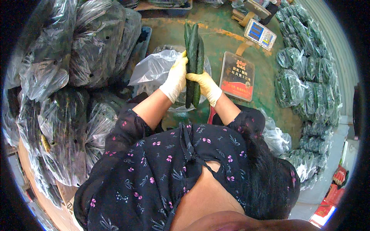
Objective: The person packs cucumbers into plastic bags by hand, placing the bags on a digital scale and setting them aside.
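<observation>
Several long dark green cucumbers (195, 55) are bunched lengthwise between my two hands, in the upper middle of the view. My left hand (177, 76), in a pale, yellow-stained glove, grips the bunch from the left side. From the right, my right hand (205, 85) holds its lower part, with the thumb across the front. Both hands wear the same kind of glove. Beneath and behind the hands lies an opened clear plastic bag (156, 65), spread mostly to the left. The hands and cucumbers hide part of the bag.
Large plastic bags of cucumbers (98, 49) are heaped at the left. To the right lies a scale platform (237, 76) with its display panel (260, 34) beyond it. Tied clear bags of cucumbers (307, 72) are stacked along the right wall. The floor (167, 31) is worn green.
</observation>
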`<state>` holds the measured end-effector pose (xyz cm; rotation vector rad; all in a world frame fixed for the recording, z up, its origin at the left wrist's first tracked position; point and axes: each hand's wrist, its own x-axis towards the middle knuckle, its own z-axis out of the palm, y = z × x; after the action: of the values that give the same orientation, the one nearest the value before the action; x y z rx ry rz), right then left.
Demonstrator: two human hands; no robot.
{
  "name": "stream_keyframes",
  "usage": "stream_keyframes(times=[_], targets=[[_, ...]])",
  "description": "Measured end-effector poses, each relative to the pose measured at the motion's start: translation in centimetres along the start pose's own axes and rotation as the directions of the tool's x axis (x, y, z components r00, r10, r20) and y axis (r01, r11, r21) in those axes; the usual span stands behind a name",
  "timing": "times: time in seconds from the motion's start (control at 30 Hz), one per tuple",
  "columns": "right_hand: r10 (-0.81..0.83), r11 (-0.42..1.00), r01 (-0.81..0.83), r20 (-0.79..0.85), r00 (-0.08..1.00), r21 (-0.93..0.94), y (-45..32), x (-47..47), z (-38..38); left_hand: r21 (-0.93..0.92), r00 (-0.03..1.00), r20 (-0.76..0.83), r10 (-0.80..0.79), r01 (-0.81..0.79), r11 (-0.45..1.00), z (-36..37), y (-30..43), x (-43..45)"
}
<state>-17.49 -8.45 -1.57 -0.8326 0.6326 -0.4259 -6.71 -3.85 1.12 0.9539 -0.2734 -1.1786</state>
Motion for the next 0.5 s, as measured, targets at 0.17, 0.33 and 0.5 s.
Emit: stream_keyframes(times=[0.17,0.33,0.5], targets=[[0.006,0.987,-0.012,0.036,0.999,0.157,-1.6,-3.1,-1.5,0.270,0.987,0.041,0.153,-0.158,0.950,-4.4,1.3,0.6],[-0.310,0.872,0.230,0.124,0.942,0.432,-7.4,-5.1,-4.2,0.259,0.985,0.149,-0.091,0.050,0.965,-3.5,8.0,-2.0],[-0.650,0.744,0.593,0.130,0.749,0.308,-13.1,-8.2,1.3,0.145,0.927,0.355,-0.117,0.069,0.987,-1.1,11.1,-4.9]])
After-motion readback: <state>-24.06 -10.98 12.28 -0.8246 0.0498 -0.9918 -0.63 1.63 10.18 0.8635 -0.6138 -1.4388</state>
